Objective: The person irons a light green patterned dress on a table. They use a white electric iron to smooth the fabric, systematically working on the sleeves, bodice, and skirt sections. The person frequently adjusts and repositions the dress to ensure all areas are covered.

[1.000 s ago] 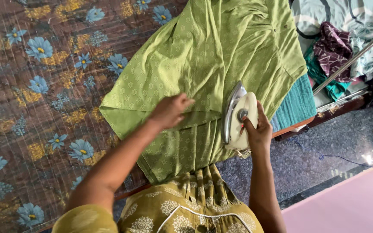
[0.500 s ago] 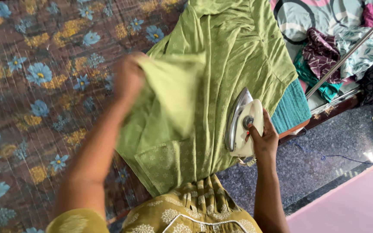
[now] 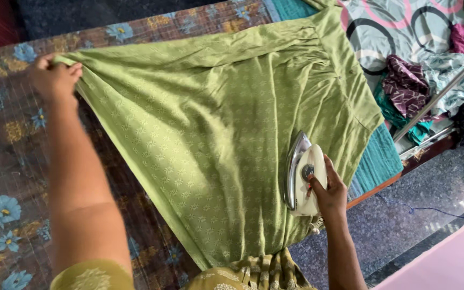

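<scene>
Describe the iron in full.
The iron is white-bodied with a shiny metal soleplate and a round dial on top. It stands tilted on its edge, soleplate facing left, on the green cloth near the table's right edge. The right hand grips its handle. A cord leaves its lower end.

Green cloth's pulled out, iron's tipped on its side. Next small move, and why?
Probably tip the iron flat and slide it onto the green cloth. The left hand pinches the far corner, pulling the cloth out across the flowered cover; the right hand grips the iron's handle, soleplate off the cloth.
</scene>
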